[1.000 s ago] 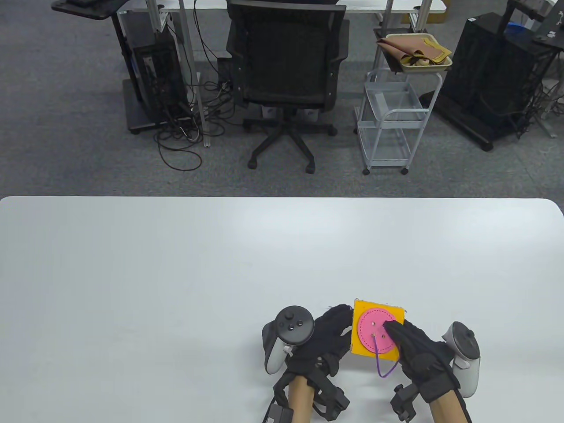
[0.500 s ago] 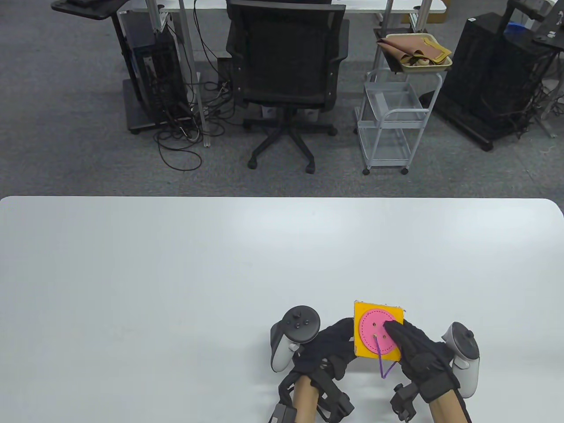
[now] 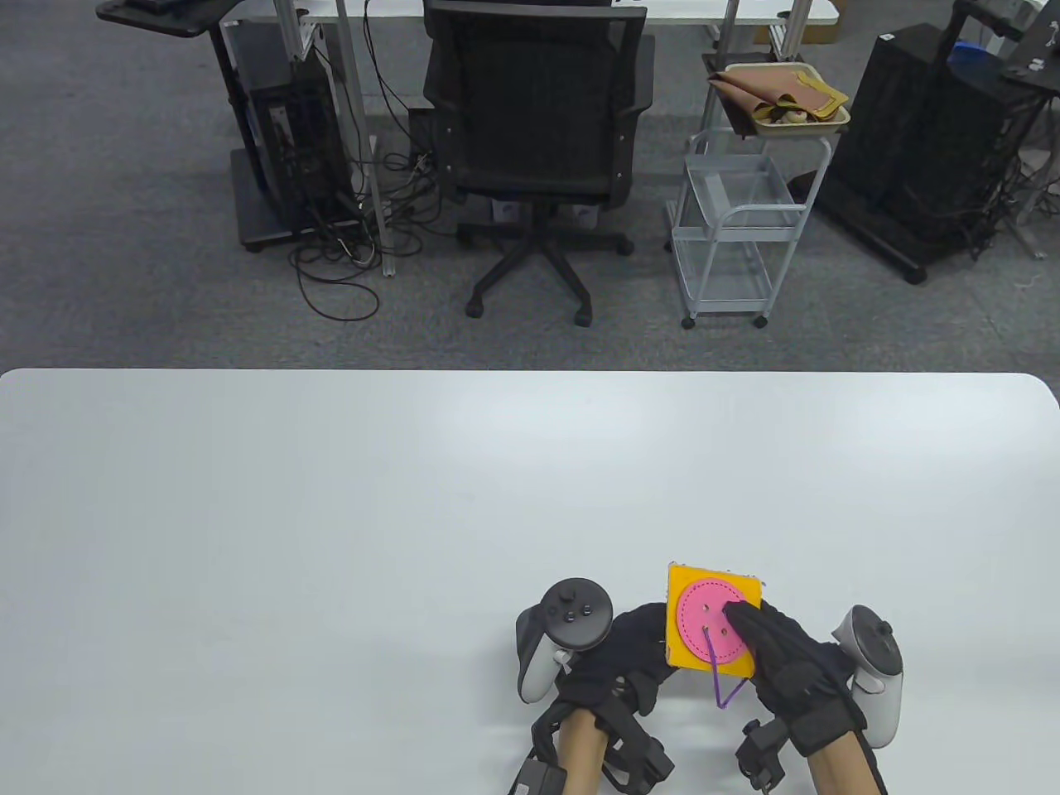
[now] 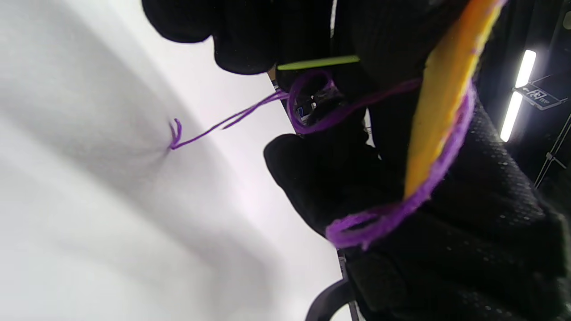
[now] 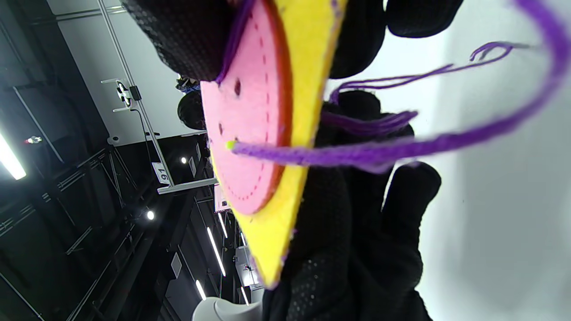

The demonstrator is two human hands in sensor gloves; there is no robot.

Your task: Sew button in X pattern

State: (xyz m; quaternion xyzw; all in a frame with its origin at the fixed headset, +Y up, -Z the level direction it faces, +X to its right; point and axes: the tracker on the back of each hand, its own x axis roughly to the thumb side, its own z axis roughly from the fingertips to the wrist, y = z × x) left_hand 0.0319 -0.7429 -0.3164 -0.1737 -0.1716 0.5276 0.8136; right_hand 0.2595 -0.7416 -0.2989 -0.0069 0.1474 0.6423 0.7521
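Your left hand (image 3: 617,662) has slid right, behind the pad (image 3: 712,623) held above the bench, pinching the needle (image 4: 317,63) there, while your right fingers (image 3: 741,619) clamp the button (image 3: 710,619); one thread (image 3: 719,683) pass shows, so most of the X is left.

The right hand in its black sensor glove (image 3: 782,662) came in from the bottom edge, and its thumb lay pressed flat on top while the other fingers (image 5: 357,249) curled underneath. The left hand in its black sensor glove (image 3: 617,658) sat just beside it, fingers tucked under and out of sight.
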